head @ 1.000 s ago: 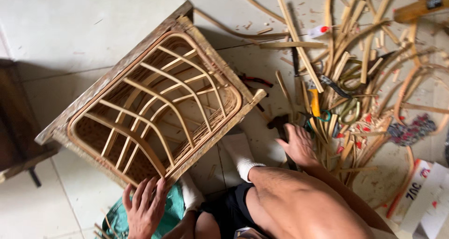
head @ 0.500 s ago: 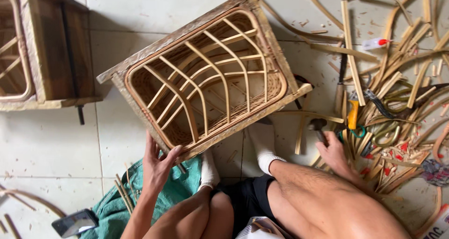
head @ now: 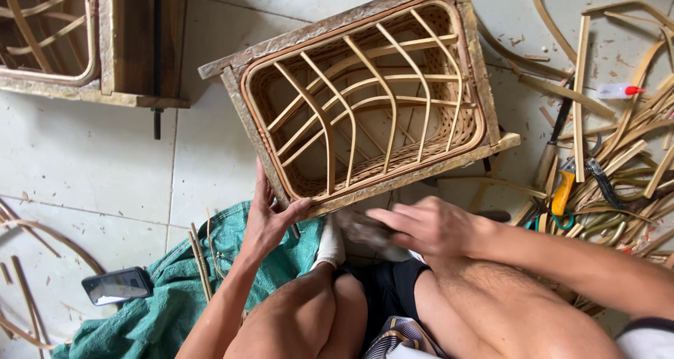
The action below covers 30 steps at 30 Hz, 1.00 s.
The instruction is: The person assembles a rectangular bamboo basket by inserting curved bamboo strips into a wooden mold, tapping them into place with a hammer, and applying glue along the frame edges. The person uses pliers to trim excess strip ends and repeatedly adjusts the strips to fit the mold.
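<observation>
A woven rattan basket set in a rough wooden frame lies tilted on the tiled floor in front of my knees. My left hand grips the frame's near left corner, thumb on the edge. My right hand hovers just below the frame's near edge. Its fingers are closed on a small grey-brown piece, too blurred to identify. A foot in a white sock rests between my hands against the frame.
A second rattan-and-wood frame lies at the top left. Rattan strips, a yellow-handled tool and a white tube with a red cap clutter the right. A green cloth and a phone lie at the lower left.
My right hand left the rattan pile at the right and came to the frame's near edge holding the grey-brown piece. My left hand stays on the corner. The view shifted left.
</observation>
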Available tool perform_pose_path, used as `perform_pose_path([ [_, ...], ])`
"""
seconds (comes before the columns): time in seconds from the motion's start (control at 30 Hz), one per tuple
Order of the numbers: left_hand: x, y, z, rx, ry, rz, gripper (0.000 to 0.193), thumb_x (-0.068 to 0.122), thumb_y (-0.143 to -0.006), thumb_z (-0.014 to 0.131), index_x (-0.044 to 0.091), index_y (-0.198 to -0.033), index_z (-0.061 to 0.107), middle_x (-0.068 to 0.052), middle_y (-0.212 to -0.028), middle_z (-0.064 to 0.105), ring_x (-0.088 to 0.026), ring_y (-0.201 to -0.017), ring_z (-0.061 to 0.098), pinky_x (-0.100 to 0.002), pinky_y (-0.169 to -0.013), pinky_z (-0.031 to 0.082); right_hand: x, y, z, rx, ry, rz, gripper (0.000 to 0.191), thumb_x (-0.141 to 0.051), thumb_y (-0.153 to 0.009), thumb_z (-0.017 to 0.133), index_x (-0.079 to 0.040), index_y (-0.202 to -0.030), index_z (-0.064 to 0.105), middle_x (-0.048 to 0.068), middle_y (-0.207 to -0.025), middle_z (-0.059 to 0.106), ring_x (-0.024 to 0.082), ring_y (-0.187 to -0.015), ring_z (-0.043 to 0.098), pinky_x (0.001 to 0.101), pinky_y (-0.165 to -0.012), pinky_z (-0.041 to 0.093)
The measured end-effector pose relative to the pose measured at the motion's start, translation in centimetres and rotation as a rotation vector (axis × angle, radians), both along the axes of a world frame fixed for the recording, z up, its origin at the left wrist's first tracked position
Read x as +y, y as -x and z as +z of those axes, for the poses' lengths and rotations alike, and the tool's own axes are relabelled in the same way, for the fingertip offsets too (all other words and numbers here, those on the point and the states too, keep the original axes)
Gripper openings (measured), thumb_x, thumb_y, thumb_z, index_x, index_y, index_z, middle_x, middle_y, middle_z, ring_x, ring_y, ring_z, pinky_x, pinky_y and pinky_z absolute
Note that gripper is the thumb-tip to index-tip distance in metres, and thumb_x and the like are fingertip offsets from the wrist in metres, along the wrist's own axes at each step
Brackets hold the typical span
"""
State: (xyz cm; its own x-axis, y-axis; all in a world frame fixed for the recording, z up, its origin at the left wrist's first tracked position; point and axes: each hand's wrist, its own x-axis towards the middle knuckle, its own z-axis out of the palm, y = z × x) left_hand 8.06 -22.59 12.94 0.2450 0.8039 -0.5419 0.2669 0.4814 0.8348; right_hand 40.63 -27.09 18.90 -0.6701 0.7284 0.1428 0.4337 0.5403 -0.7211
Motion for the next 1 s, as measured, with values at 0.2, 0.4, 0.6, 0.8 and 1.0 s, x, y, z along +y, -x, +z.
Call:
perform_pose_path([
  [0.2,0.2,-0.1,0.1,-0.047,0.054,0.067,0.118,0.02,-0.08,0.081,0.024,-0.164,-0.002,-0.02,-0.155,0.049,-0.032,-0.13,0.062,-0.043,-0.096,0.063,1.6,4.3,-0.2,-0.116,0.023,-0.014,0.056,-0.023,-0.094,0.073,0.0,-0.141,0.053,0.007,-0.072,0.062,0.02,-0.05,0.061,0.0336,-0.044,0.052],
  [0.4,-0.2,-0.1,0.3,-0.097,0.117,0.108,0.116,0.014,-0.078,0.077,0.024,-0.161,-0.003,-0.017,-0.155,0.046,-0.029,-0.128,0.06,-0.043,-0.096,0.062,1.8,3.8,0.9,-0.065,0.02,-0.092,0.054,-0.022,-0.094,0.071,-0.004,-0.142,0.053,0.009,-0.085,0.069,0.025,-0.06,0.068,0.0348,-0.051,0.056],
  [0.6,0.0,-0.1,0.0,-0.072,-0.019,0.022,0.112,0.012,-0.088,0.076,0.021,-0.163,-0.008,-0.022,-0.159,0.039,-0.029,-0.139,0.051,-0.042,-0.11,0.05,1.9,4.0,1.0,-0.149,0.074,-0.106,0.053,-0.022,-0.095,0.071,-0.003,-0.141,0.055,0.01,-0.083,0.072,0.027,-0.058,0.069,0.037,-0.051,0.057],
  [0.8,-0.1,0.2,-0.3,-0.113,-0.002,0.054,0.104,0.014,-0.092,0.07,0.021,-0.162,-0.006,-0.021,-0.162,0.036,-0.027,-0.139,0.05,-0.041,-0.108,0.051,1.6,4.9,1.0,-0.058,0.021,-0.097,0.054,-0.022,-0.096,0.069,-0.001,-0.142,0.051,0.017,-0.101,0.074,0.029,-0.072,0.073,0.035,-0.06,0.061],
  [1.0,0.0,0.8,-0.7,-0.25,-0.099,0.097,0.072,0.026,-0.113,0.055,0.018,-0.172,0.012,-0.015,-0.172,0.036,-0.024,-0.149,0.043,-0.038,-0.114,0.042,2.4,6.6,0.5,-0.197,0.091,-0.033,0.057,-0.026,-0.097,0.07,0.0,-0.145,0.05,0.017,-0.092,0.074,0.031,-0.073,0.074,0.0376,-0.062,0.061],
])
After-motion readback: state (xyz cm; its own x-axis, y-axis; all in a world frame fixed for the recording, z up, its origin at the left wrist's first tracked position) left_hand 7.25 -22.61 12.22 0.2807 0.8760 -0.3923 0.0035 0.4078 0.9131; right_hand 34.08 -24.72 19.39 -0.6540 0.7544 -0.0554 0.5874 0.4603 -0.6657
